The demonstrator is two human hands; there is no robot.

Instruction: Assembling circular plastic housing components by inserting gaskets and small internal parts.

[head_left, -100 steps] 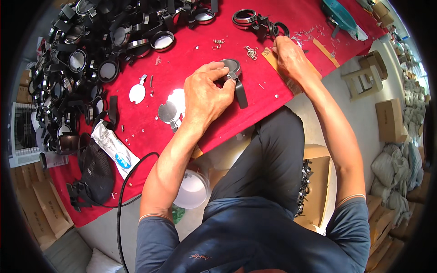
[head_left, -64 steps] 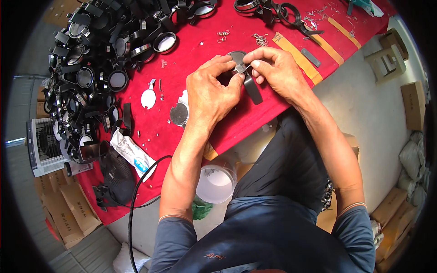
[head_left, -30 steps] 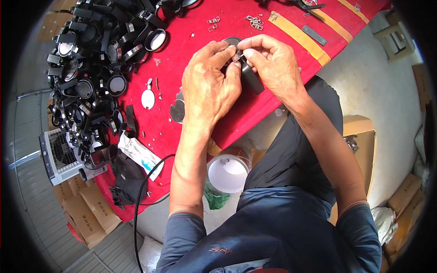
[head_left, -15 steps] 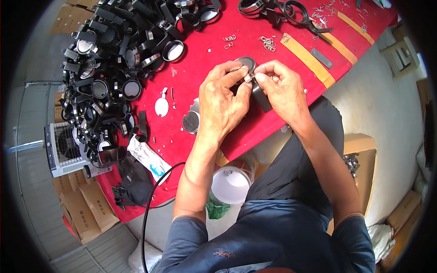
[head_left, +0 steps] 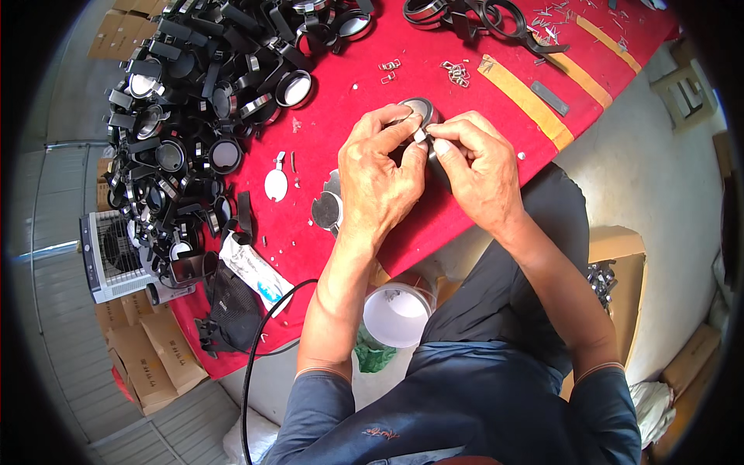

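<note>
My left hand [head_left: 381, 172] is closed around a round black lid [head_left: 419, 107] with a grey metal disc and a dark handle, close above the red cloth. Its thumb and forefinger press by a small shiny metal piece at the joint of disc and handle. From the other side my right hand [head_left: 487, 172] pinches at the same joint. What lies between its fingertips is too small to make out, and the hands hide much of the handle. Left of my left hand lie loose metal discs, one pale [head_left: 276, 185] and one dark grey [head_left: 327, 209].
A big heap of black lids with handles [head_left: 170, 153] covers the table's left side. Small wire clips [head_left: 456, 74], yellow strips [head_left: 528, 103], scattered pins [head_left: 549, 31] and more black rings [head_left: 504, 19] lie farther back. Below the table edge stands a white bucket [head_left: 397, 316].
My right hand has shifted slightly left, its fingers curling more at the joint. The lid's handle has turned or lowered and shows less between the hands. My left hand keeps its hold.
</note>
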